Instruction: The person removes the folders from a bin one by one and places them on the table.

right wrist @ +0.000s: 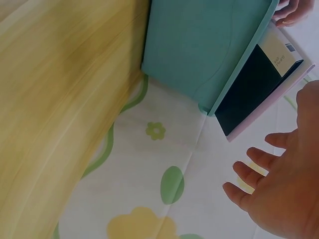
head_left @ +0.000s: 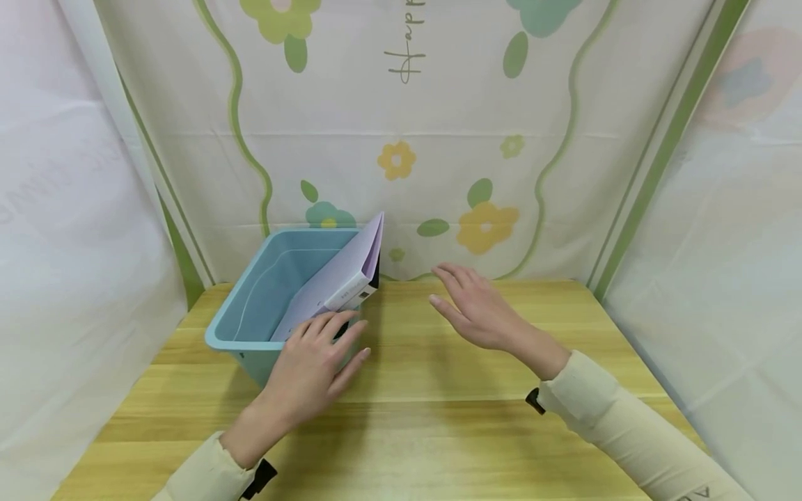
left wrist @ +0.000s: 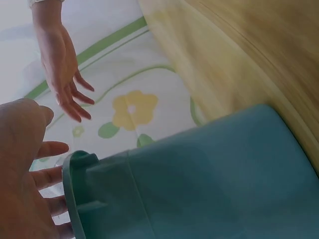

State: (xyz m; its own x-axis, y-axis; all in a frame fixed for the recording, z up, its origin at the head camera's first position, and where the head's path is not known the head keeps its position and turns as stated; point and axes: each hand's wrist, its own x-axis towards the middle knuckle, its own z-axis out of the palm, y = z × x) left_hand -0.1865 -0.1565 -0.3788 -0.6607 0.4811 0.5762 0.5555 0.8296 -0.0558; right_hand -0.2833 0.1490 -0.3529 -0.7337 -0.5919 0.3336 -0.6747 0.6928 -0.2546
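Observation:
A light blue plastic bin [head_left: 241, 344] stands on the left part of the table. Tilted inside it is a lilac binder [head_left: 335, 271], its upper end sticking out over the right rim; a white spine and a dark side [right wrist: 249, 89] show. My left hand [head_left: 307, 365] is at the bin's near right corner, relaxed fingers at the rim beside the binder's lower end. In the left wrist view these fingers [left wrist: 47, 177] reach past the rim. My right hand [head_left: 479, 313] hovers right of the bin, fingers extended, holding nothing and apart from the binder.
The wooden table [head_left: 438, 431] extends to the right of the bin and toward me. A flower-printed cloth [head_left: 351, 153] hangs along the back edge, with pale cloth walls [head_left: 739, 243] at both sides.

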